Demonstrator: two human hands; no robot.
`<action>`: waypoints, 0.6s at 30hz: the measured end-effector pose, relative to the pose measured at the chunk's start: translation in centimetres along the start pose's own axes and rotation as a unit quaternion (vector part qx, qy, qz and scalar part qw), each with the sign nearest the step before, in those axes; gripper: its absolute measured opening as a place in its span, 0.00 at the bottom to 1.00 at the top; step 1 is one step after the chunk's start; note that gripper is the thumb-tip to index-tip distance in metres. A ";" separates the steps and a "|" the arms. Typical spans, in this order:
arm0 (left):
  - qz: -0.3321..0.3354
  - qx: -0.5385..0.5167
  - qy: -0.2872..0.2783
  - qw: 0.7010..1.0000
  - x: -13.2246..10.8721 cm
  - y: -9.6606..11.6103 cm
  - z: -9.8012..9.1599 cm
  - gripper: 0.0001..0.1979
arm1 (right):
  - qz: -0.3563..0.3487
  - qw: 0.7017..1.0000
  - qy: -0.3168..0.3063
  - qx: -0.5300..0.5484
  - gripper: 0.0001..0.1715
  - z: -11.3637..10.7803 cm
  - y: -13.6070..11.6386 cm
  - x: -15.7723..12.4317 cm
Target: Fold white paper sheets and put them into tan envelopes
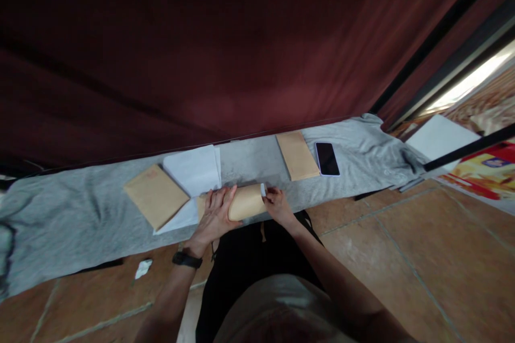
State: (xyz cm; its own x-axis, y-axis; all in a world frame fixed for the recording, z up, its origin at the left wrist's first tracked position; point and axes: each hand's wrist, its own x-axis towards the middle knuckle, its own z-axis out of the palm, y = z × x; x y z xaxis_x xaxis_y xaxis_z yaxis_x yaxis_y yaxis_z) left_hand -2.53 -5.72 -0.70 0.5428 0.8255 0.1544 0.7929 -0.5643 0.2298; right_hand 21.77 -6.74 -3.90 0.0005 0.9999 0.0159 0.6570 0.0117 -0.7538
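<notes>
A brown paper envelope [247, 202] lies in front of me, bulging a little, with a strip of white paper [263, 190] showing at its right end. My left hand [219, 209] grips the envelope's left part, fingers over the top and thumb along the near side. At the right end, my right hand [277, 203] has its fingers closed in a pinch at the white paper and the envelope's mouth. Its fingertips are partly hidden. Just left of my left hand are white paper sheets [195, 169] and a stack of brown envelopes [156, 196].
A grey cloth [88, 209] covers the long narrow surface. Another brown envelope [296, 155] lies at the back right, beside a phone [327, 159]. A dark red curtain [241, 64] hangs behind. A crumpled white tissue [143, 268] is on the tiled floor [386, 268].
</notes>
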 end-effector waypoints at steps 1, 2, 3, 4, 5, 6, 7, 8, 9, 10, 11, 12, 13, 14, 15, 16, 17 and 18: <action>0.002 -0.002 0.002 1.000 0.0 0.0 0.0 0.57 | 0.004 1.000 -0.006 -0.004 0.12 0.1 0.0 0.0; 0.004 -0.003 0.002 1.000 0.0 -0.1 0.1 0.57 | 0.008 1.000 -0.014 -0.004 0.12 0.2 0.0 0.1; 0.006 -0.003 0.002 1.000 0.0 -0.1 0.1 0.57 | 0.010 1.000 -0.022 -0.003 0.12 0.3 0.0 0.2; 0.007 -0.001 0.001 1.000 0.0 -0.1 0.1 0.57 | 0.013 0.999 -0.032 -0.002 0.13 0.3 0.0 0.3; 0.009 0.002 0.000 1.000 0.0 -0.1 0.0 0.57 | 0.017 0.999 -0.042 -0.001 0.14 0.4 0.0 0.4; 0.011 0.005 -0.002 1.000 0.0 -0.1 0.0 0.57 | 0.021 0.998 -0.053 0.000 0.14 0.3 0.0 0.6; 0.012 0.007 -0.003 1.000 0.0 -0.1 0.0 0.58 | 0.026 0.998 -0.063 0.001 0.14 0.3 0.0 0.7; 0.013 0.008 -0.004 1.000 0.0 -0.1 0.0 0.58 | 0.031 0.997 -0.072 0.002 0.14 0.3 -0.1 0.8; 0.015 0.008 -0.003 1.000 0.0 -0.1 0.0 0.58 | 0.036 0.996 -0.080 0.004 0.14 0.2 -0.1 0.9; 0.017 0.007 -0.002 1.000 0.0 -0.1 0.0 0.58 | 0.041 0.995 -0.087 0.007 0.14 0.2 -0.2 0.9; 0.020 0.005 -0.002 1.000 0.1 -0.1 0.0 0.59 | 0.046 0.995 -0.092 0.009 0.14 0.1 -0.3 0.9; 0.022 0.003 0.000 1.000 0.1 0.0 0.0 0.59 | 0.052 0.994 -0.096 0.011 0.14 0.0 -0.4 1.0; 0.024 0.001 0.001 1.000 0.1 0.0 0.0 0.58 | 0.058 0.993 -0.099 0.014 0.14 0.0 -0.4 1.0; 0.025 0.000 0.003 1.000 0.1 0.0 0.0 0.58 | 0.065 0.993 -0.100 0.017 0.13 -0.1 -0.5 1.0; 0.024 -0.002 0.005 1.000 0.2 0.0 0.0 0.58 | 0.072 0.992 -0.100 0.020 0.13 -0.2 -0.6 1.0; 0.024 -0.004 0.006 1.000 0.2 0.0 -0.1 0.58 | 0.078 0.992 -0.099 0.023 0.13 -0.3 -0.7 1.0; 0.023 -0.005 0.007 1.000 0.2 0.1 -0.1 0.58 | 0.084 0.991 -0.098 0.027 0.13 -0.4 -0.7 1.0; 0.022 -0.005 0.007 1.000 0.3 0.1 -0.2 0.58 | 0.089 0.991 -0.096 0.032 0.14 -0.5 -0.8 1.0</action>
State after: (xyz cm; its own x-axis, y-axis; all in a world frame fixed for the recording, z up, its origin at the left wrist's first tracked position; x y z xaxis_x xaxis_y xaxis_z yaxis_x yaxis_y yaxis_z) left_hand -2.34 -5.57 -0.49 0.5737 0.7994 0.1786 0.7648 -0.6008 0.2325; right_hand 21.62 -5.80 -3.02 -0.0365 0.9696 -0.2419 0.6105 -0.1700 -0.7735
